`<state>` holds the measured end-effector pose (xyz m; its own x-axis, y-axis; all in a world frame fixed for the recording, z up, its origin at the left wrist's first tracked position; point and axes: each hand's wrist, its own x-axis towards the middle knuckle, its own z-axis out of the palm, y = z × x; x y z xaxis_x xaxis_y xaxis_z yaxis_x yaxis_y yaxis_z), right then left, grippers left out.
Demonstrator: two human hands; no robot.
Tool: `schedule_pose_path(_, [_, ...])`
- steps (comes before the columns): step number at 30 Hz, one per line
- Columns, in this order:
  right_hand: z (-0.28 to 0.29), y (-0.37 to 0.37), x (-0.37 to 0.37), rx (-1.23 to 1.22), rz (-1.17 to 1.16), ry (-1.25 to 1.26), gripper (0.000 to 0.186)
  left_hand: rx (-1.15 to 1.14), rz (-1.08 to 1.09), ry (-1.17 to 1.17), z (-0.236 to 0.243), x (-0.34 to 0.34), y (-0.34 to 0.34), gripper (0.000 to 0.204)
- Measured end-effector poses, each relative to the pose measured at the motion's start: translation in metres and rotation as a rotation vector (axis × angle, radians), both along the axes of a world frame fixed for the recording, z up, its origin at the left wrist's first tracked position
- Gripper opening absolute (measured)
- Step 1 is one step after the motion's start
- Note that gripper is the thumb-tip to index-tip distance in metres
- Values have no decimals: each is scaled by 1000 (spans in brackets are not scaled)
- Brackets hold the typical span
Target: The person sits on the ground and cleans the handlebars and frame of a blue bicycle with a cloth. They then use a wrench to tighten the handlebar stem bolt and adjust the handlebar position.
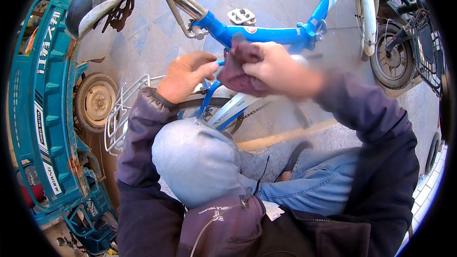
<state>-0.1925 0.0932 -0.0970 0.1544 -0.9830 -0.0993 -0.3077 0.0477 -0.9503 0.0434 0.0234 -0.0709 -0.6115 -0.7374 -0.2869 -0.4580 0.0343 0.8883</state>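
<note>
My right hand [276, 71], slightly blurred, grips a crumpled maroon cloth [240, 66] just below the blue bicycle frame [269, 35]. My left hand [190, 74] is left of the cloth, fingers curved and apart near a thin blue tube; whether it touches the tube I cannot tell. The bicycle lies sideways across the view, its silver seatpost [183, 2] and saddle [97, 0] at upper left, a pedal [241, 16] beyond the frame. A white and blue lower section [228, 112] and wire rack [119, 119] are below. My bent knee [190, 157] is close under my hands.
A teal cargo vehicle [35, 100] with a wheel [95, 102] fills the left side. An electric bike [419, 38] and its black-tyred wheel [392, 57] stand at the right beside a white fork [368, 24]. A stone step edge [304, 131] runs in front of me.
</note>
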Motion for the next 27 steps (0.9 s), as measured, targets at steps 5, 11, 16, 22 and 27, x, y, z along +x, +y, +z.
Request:
schedule_pose_path(5, [-6, -5, 33, 258, -120, -508, 39, 105, -154, 110, 11, -2, 16, 74])
schedule_pose_path(11, [22, -8, 44, 318, 280, -349, 45, -92, -57, -45, -16, 4, -1, 47])
schedule_pose_path(16, [17, -13, 29, 249, 194, -103, 57, 249, 490, 257, -40, 10, -17, 25])
schedule_pose_path(22, [4, -12, 39, 171, -11, -168, 37, 458, 339, 588, -31, -8, -5, 42])
schedule_pose_path(27, [-6, -17, 30, 221, -161, -198, 30, 506, 204, 678, -19, 3, 9, 44])
